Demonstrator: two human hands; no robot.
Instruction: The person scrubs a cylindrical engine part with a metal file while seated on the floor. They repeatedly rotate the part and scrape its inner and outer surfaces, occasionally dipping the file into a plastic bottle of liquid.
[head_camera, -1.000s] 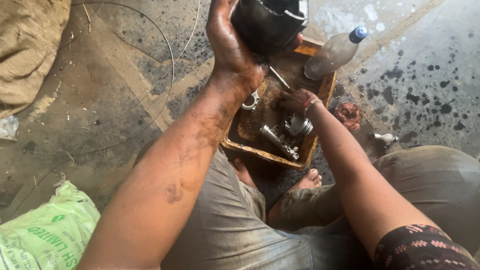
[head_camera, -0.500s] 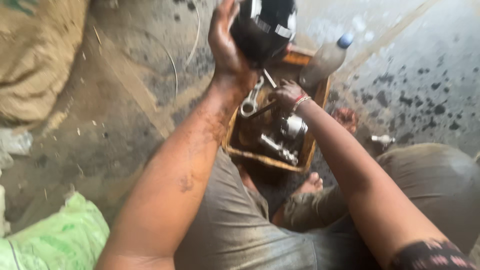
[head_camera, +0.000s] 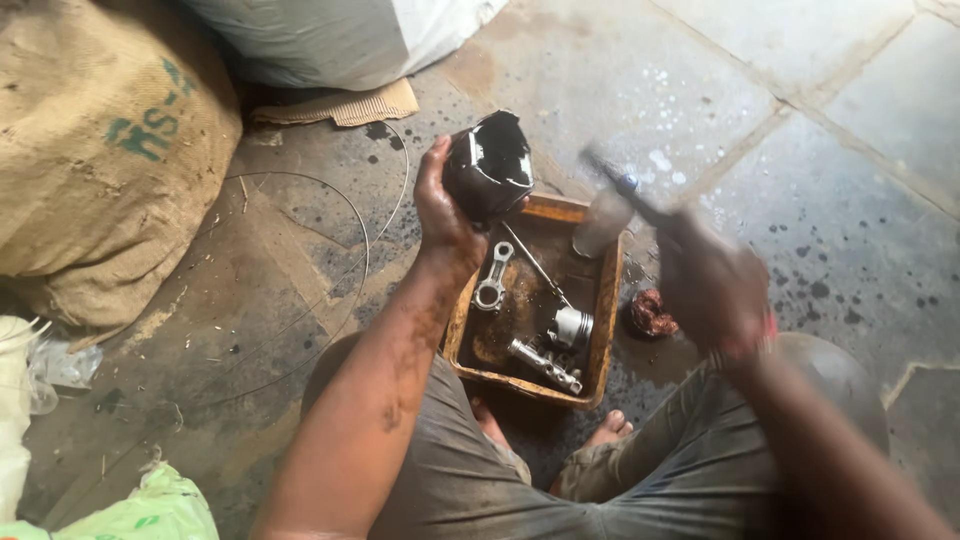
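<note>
Cylinder (head_camera: 488, 165) in left hand (head_camera: 437, 205); right hand (head_camera: 712, 285) grips rod (head_camera: 625, 195).

We see a floor (head_camera: 800, 90) of large grey stone tiles, stained with dark oil spots, mostly on the right side and near the middle. Directly on it stands a rusty orange metal tray (head_camera: 604, 330), just in front of the bare feet (head_camera: 610, 427). Beside the right edge of the tray lies a small reddish rag (head_camera: 650, 312). At the far right corner of the tray we see a plastic bottle (head_camera: 602, 222) with a blue cap. On the left, a thin wire loop (head_camera: 366, 262) lies on the dirty floor. A big burlap sack (head_camera: 100, 150) rests at the upper left, a white sack (head_camera: 330, 35) behind it, with a piece of cardboard (head_camera: 345, 108) under that. A green bag (head_camera: 150, 510) lies at the lower left.
</note>
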